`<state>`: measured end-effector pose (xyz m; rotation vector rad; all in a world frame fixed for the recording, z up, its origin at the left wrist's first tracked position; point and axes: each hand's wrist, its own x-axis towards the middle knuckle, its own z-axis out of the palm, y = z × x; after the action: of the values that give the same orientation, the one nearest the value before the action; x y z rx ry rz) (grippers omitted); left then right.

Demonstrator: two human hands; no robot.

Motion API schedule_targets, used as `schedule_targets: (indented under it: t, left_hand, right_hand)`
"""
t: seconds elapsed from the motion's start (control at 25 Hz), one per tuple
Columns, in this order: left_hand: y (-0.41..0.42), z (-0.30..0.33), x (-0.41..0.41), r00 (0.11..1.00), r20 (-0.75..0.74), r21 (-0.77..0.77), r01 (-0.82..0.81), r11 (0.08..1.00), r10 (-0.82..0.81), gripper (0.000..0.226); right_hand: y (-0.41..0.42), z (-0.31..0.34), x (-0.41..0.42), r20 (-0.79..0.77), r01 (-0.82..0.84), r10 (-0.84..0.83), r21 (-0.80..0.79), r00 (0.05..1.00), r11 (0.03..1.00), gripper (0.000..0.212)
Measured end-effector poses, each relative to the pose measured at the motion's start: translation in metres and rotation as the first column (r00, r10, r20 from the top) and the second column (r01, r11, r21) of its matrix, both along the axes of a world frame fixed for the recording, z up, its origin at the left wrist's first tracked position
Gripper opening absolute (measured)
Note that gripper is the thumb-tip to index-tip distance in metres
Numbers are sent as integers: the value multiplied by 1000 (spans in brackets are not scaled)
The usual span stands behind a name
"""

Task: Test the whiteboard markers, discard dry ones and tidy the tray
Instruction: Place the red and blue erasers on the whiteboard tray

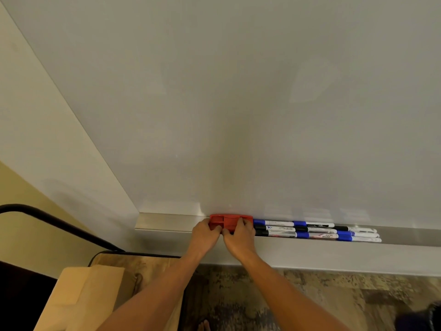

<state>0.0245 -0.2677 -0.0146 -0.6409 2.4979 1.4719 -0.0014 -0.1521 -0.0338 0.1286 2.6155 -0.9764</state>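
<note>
The metal tray [167,223] carries a red eraser [230,220] and capped markers [315,231].

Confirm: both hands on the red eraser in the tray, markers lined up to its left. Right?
Not quite. The head view shows the markers lying to the right of the red eraser, not its left. The rest holds: the left hand and right hand both hold the eraser in the tray.

Glossy, smooth whiteboard [238,91] with faint reflections, brushed silvery metal tray [167,222], red moulded plastic eraser [230,220] with slight sheen, smooth plastic markers [315,231] with blue and black caps, matt painted wall [35,130], mottled wood-look floor [310,299], matt tan cardboard box [78,299]
</note>
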Motion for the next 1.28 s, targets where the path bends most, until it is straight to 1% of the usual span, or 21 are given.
schedule_targets:
  t: [0.28,0.4,0.48,0.56,0.68,0.76,0.88,1.0,1.12,1.2,1.28]
  left_hand:
    - [29,5,-8,996,38,25,85,996,-86,28]
    - [41,4,-10,995,54,40,82,996,-84,28]
    - [47,6,-9,996,52,43,66,997,-68,27]
    - [49,9,-6,998,53,53,40,998,-43,30]
    - [46,11,1,997,71,50,-40,998,36,49]
    - [42,10,8,994,59,20,-95,995,94,55]
    - [34,13,21,979,11,-10,-201,980,201,49]
    - [23,14,38,959,-19,20,-284,959,284,45]
    - [9,14,58,927,-19,49,-372,927,374,42]
    - [-2,15,76,888,-18,60,-458,887,460,41]
    - [-10,15,95,828,-26,68,-558,827,560,39]
  right_hand:
    - [36,3,-6,13,59,-58,-63,998,996,52]
    - [49,4,-8,1,57,-58,-84,998,995,47]
    - [57,6,-10,-1,52,-52,-128,999,990,42]
    - [62,8,-10,-4,44,-45,-150,999,988,41]
    - [63,9,-5,-68,26,-35,-125,997,992,48]
    - [59,12,1,-149,13,-25,-81,988,997,51]
    - [48,23,13,-245,-40,26,-53,969,998,55]
    - [33,32,27,-311,-122,64,-171,948,978,48]
    - [17,38,39,-285,-216,141,-253,948,943,45]
    - [4,38,46,-248,-303,240,-259,939,917,46]
    - [-10,37,52,-185,-397,358,-254,915,882,48]
